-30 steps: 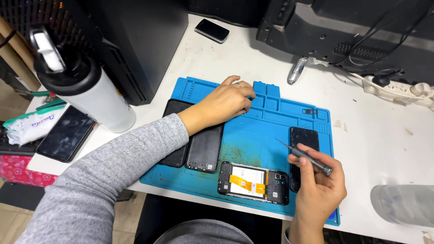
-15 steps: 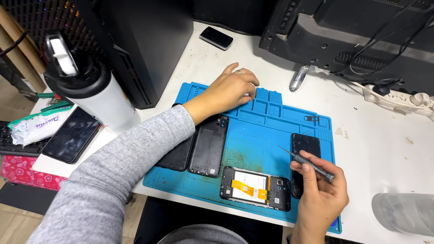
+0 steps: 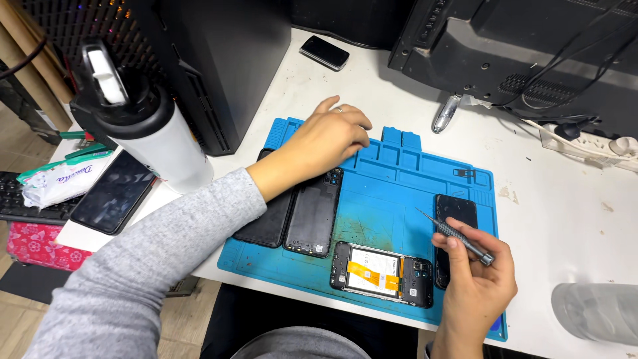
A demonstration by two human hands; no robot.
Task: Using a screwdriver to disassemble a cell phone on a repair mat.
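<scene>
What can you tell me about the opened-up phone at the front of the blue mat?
The opened phone lies flat, back cover off, near the front edge of the blue mat. Its black frame holds a white middle panel crossed by an orange ribbon strip, with small dark parts at its right end. Neither hand touches it; the right hand hovers just beside it.

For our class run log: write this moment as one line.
left hand: rests in blue silicone mat trays | right hand: grips slim metal screwdriver | opened black phone: untouched

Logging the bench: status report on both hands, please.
Left hand flat on blue mat trays. Right hand grips screwdriver. Opened phone lies untouched, nothing blocking.
</scene>
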